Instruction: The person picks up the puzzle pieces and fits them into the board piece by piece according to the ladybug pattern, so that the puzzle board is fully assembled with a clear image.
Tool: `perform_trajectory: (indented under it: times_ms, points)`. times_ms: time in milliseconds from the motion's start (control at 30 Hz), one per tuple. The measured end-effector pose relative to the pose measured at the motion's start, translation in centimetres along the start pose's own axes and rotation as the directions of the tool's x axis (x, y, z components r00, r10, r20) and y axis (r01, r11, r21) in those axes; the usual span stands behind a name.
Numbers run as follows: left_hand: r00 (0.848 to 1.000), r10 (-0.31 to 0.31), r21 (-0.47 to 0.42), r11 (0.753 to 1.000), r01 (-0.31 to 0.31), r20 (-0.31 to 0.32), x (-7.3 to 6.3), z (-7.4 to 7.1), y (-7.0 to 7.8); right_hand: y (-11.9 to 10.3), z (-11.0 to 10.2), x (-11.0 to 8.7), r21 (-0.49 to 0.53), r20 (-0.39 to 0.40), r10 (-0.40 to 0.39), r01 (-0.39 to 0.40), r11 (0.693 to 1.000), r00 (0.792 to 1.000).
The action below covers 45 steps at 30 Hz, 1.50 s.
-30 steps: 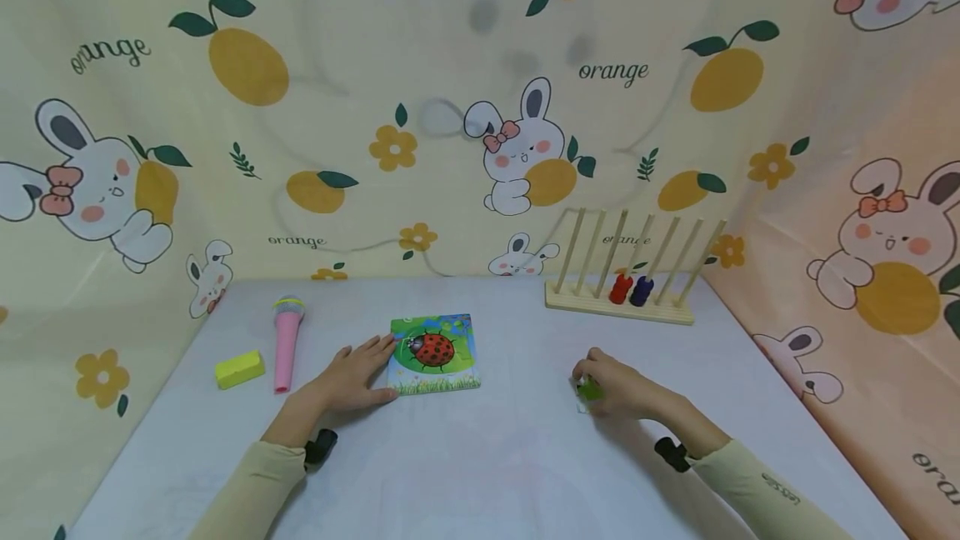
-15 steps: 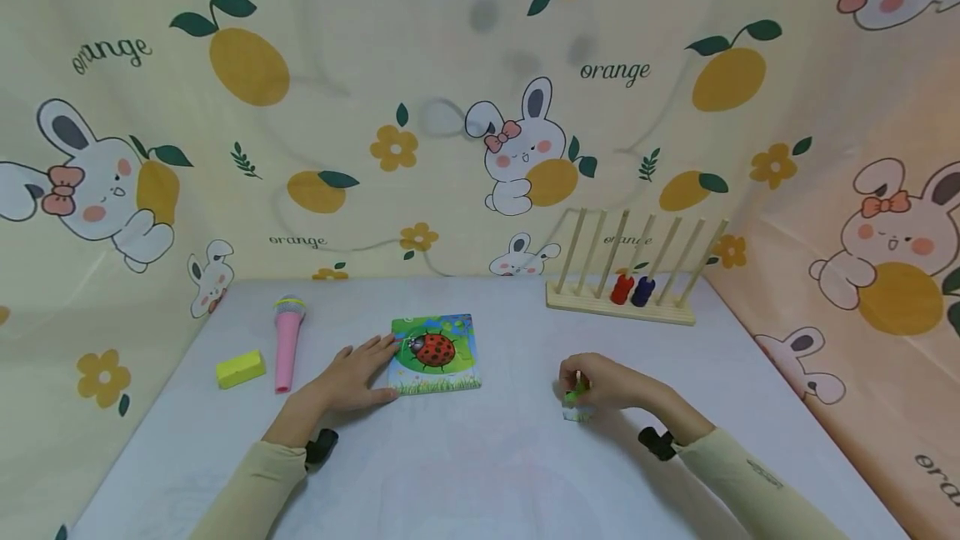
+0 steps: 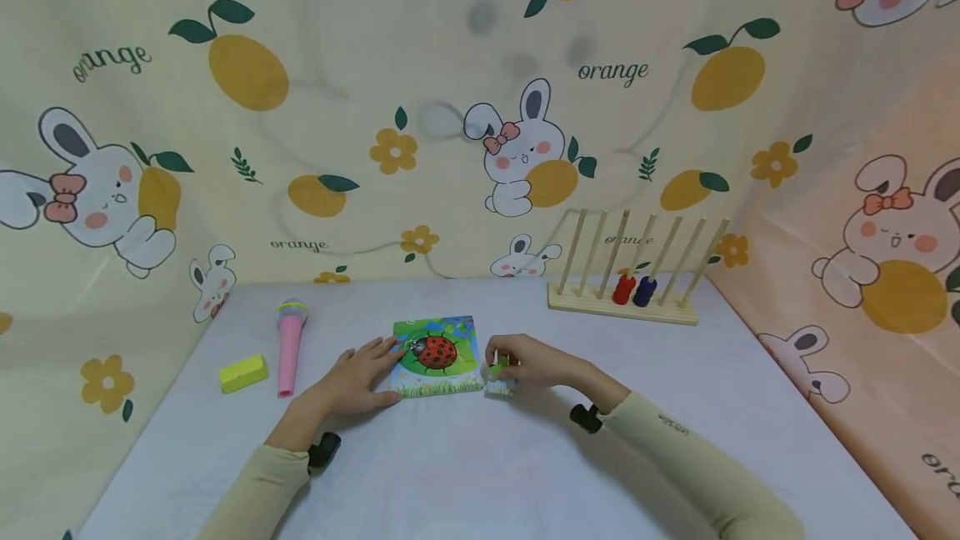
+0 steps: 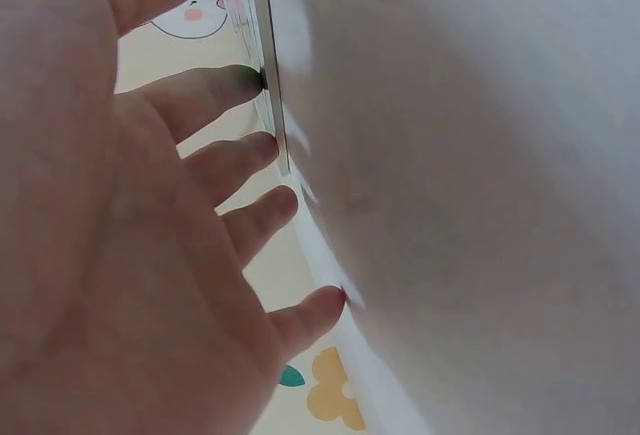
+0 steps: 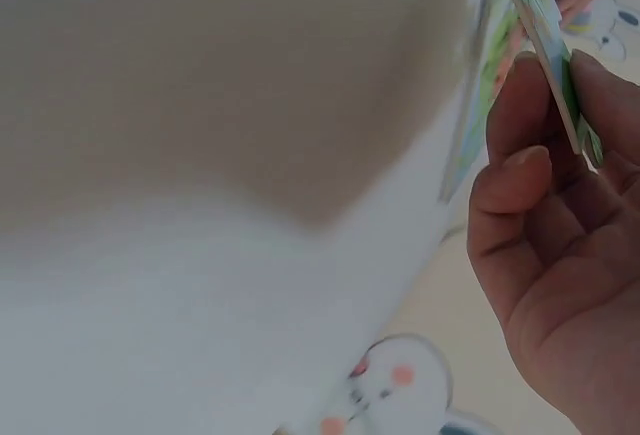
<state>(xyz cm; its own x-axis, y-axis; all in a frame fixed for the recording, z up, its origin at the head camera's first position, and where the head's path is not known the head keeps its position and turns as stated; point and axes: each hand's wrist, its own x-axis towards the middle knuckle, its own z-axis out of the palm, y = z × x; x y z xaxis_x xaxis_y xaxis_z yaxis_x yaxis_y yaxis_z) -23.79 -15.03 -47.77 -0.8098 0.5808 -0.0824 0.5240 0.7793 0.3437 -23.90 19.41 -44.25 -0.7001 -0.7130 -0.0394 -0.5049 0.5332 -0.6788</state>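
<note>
A square ladybug picture board, looking like a child's puzzle, lies flat on the table. My left hand has its fingers spread, the fingertips touching the board's left edge. Just off the board's right edge, my right hand pinches a small puzzle piece with green and pale printing. In the right wrist view the thin piece stands on edge between thumb and fingers. Its printed face is partly hidden by the fingers. The left wrist view shows the board edge-on against the fingertips.
To the left are a pink toy microphone and a yellow block. A wooden peg rack stands at the back right, with red pieces and dark blue pieces on two pegs. A printed cloth encloses the table.
My right hand has carried the puzzle piece leftward across the table, from well right of the board to beside its right edge. The left hand has stayed at the board.
</note>
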Motion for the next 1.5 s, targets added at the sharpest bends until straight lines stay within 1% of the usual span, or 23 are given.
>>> perform_trajectory:
  times_ms: [100, 233, 300, 433, 500, 600, 733, 867, 1000, 1300, 1500]
  points:
    - [1.000, 0.011, 0.015, 1.000, -0.011, -0.012, -0.1, 0.0, 0.1, -0.5, 0.2, 1.9, 0.014, -0.006, -0.019, 0.019, 1.000, 1.000]
    - [0.999, 0.018, 0.015, 1.000, -0.017, -0.027, -0.1, 0.1, 0.1, -1.0, 0.5, 3.7, 0.038, -0.013, -0.002, 0.003, 0.999, 1.000]
    - [1.000, 0.014, 0.014, 1.000, -0.014, -0.026, -0.1, 0.1, 0.0, -1.2, 0.7, 4.3, 0.013, -0.008, 0.011, -0.011, 1.000, 1.000]
    - [0.999, 0.019, 0.026, 0.999, -0.018, -0.027, 0.1, 0.3, -0.2, -1.7, 1.0, 5.0, -0.110, -0.011, 0.017, -0.018, 0.994, 1.000]
    - [0.999, 0.021, 0.031, 0.999, -0.020, -0.028, 0.1, 0.2, -0.2, -1.9, 1.2, 5.1, -0.170, -0.021, 0.016, -0.019, 0.985, 1.000]
    - [0.999, 0.022, 0.031, 0.999, -0.021, -0.030, 0.2, 0.3, -0.3, -1.8, 1.4, 5.4, -0.236, -0.023, 0.041, -0.046, 0.971, 0.999]
    - [0.999, 0.036, 0.024, 0.999, -0.035, -0.037, 0.1, 0.3, -0.4, -1.7, 1.9, 5.6, -0.273, -0.015, 0.078, -0.080, 0.959, 0.997]
    - [0.996, 0.077, 0.021, 0.997, -0.076, -0.046, 0.0, 0.3, -0.3, -1.8, 2.4, 5.6, -0.324, -0.025, 0.069, -0.073, 0.943, 0.997]
    - [0.995, 0.087, 0.015, 0.996, -0.087, -0.042, 0.0, 0.2, -0.2, -1.9, 2.6, 5.5, -0.384, -0.041, 0.048, -0.060, 0.922, 0.998]
    - [0.995, 0.090, 0.014, 0.996, -0.090, -0.032, 0.2, 0.2, -0.3, -2.1, 2.7, 5.3, -0.448, -0.051, 0.048, -0.066, 0.892, 0.998]
    - [0.995, 0.089, 0.014, 0.996, -0.089, -0.033, 0.1, 0.3, -0.3, -2.3, 3.1, 5.3, -0.466, -0.061, 0.034, -0.058, 0.883, 0.998]
